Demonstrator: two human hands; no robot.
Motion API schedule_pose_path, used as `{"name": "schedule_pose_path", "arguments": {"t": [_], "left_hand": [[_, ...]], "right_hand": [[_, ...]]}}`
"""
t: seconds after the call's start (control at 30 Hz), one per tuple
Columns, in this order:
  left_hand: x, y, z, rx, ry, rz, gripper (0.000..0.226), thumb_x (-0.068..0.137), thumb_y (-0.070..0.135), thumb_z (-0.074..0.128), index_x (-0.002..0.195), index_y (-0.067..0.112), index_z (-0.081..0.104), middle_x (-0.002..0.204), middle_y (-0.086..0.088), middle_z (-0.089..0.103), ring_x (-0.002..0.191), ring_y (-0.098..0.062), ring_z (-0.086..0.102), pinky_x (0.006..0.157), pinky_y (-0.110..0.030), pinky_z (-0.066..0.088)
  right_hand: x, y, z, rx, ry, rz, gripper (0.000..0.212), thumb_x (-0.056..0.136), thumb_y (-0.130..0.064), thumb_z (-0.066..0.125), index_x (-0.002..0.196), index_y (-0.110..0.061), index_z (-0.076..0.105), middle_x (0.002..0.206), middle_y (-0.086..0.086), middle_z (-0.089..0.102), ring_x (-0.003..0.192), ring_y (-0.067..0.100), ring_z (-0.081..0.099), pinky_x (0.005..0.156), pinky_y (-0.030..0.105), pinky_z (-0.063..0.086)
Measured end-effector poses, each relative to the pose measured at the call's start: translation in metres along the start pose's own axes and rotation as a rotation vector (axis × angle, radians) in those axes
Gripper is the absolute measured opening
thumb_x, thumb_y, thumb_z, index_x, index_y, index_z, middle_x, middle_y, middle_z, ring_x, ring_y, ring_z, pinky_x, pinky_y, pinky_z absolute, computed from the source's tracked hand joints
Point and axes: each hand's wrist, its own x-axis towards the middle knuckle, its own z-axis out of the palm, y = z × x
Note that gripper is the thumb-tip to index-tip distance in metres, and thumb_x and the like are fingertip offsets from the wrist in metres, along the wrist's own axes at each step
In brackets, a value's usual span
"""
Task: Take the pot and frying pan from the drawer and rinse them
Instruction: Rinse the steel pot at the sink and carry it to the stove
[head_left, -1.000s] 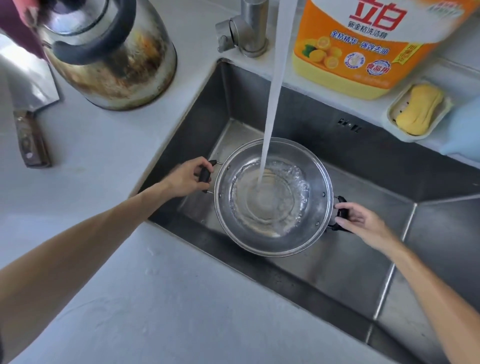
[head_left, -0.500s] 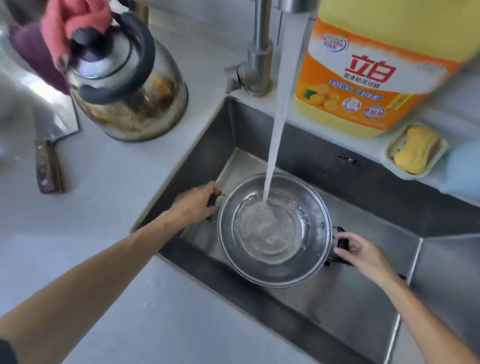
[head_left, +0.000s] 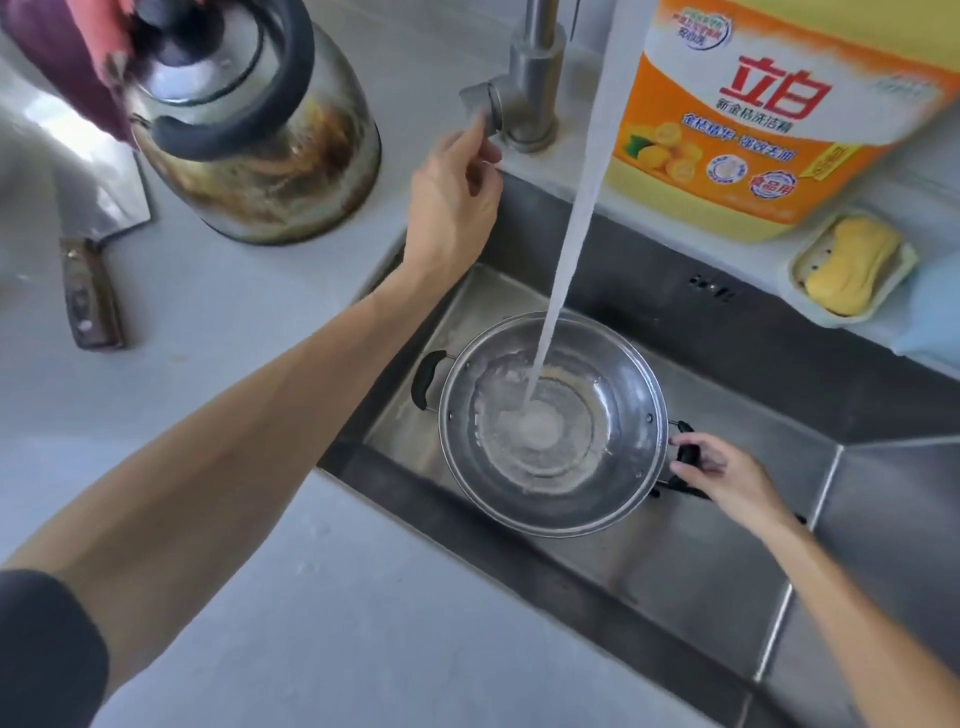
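A steel pot (head_left: 613, 499) with two black side handles sits in the sink (head_left: 691, 587) under a thick stream of water (head_left: 571, 228) that pools in its bottom. My right hand (head_left: 727, 475) grips the pot's right handle. My left hand (head_left: 454, 200) is up at the faucet (head_left: 530, 88), fingertips touching its side lever (head_left: 480, 106). The pot's left handle (head_left: 428, 379) is free. No frying pan is in view.
A stained steel kettle (head_left: 249, 140) stands on the grey counter left of the sink, with a cleaver (head_left: 85, 270) beside it. A large orange detergent jug (head_left: 763, 114) and a soap dish with yellow soap (head_left: 852, 265) sit behind the sink.
My left hand let go of the pot's left handle and rose to the faucet lever. The right hand stays on the right handle. The water keeps running.
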Motion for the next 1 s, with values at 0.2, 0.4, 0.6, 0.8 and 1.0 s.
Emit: {"name": "schedule_pose_path", "arguments": {"t": [0.2, 0.4, 0.6, 0.8, 1.0], "left_hand": [[-0.019, -0.013, -0.010, -0.074, -0.228, -0.040, 0.054, 0.089, 0.017, 0.050, 0.141, 0.024, 0.038, 0.102, 0.003, 0.058, 0.080, -0.004, 0.055, 0.082, -0.015, 0.048], [-0.102, -0.087, -0.032, 0.461, -0.823, -0.322, 0.039, 0.086, 0.018, 0.058, 0.124, 0.026, 0.058, 0.113, -0.013, 0.061, 0.098, -0.029, 0.061, 0.090, -0.043, 0.049], [-0.102, -0.108, -0.020, 0.179, -0.858, -0.631, 0.025, 0.085, 0.005, 0.065, 0.106, 0.018, 0.065, 0.080, -0.004, 0.055, 0.077, -0.018, 0.052, 0.069, -0.018, 0.043], [-0.121, -0.107, -0.018, 0.130, -0.850, -0.494, 0.044, 0.083, -0.008, 0.061, 0.108, 0.028, 0.060, 0.090, -0.004, 0.061, 0.083, -0.023, 0.059, 0.083, -0.027, 0.047], [-0.133, -0.071, -0.045, 0.230, -0.513, 0.141, 0.034, 0.081, 0.000, 0.069, 0.108, 0.020, 0.068, 0.102, 0.025, 0.045, 0.077, -0.012, 0.056, 0.075, -0.025, 0.049]], "right_hand": [[-0.004, -0.001, 0.001, 0.002, -0.002, 0.019, 0.029, 0.080, -0.008, 0.071, 0.090, -0.034, 0.062, 0.102, 0.006, 0.067, 0.084, 0.017, 0.060, 0.077, 0.012, 0.043], [0.004, 0.001, -0.006, 0.007, -0.092, 0.007, 0.032, 0.080, -0.002, 0.070, 0.086, -0.031, 0.059, 0.100, 0.003, 0.065, 0.084, 0.017, 0.058, 0.083, 0.024, 0.042], [0.010, -0.001, -0.012, 0.018, -0.108, -0.015, 0.032, 0.077, 0.000, 0.072, 0.088, -0.029, 0.062, 0.096, -0.001, 0.065, 0.074, 0.007, 0.059, 0.070, 0.004, 0.043], [-0.009, -0.004, -0.019, 0.058, 0.030, -0.119, 0.033, 0.080, -0.002, 0.070, 0.083, -0.035, 0.062, 0.091, -0.003, 0.066, 0.077, 0.001, 0.061, 0.081, 0.008, 0.044], [-0.049, -0.016, -0.048, -0.132, 0.405, -0.387, 0.027, 0.078, -0.006, 0.072, 0.076, -0.029, 0.058, 0.080, -0.022, 0.060, 0.077, -0.007, 0.056, 0.080, 0.021, 0.045]]}}
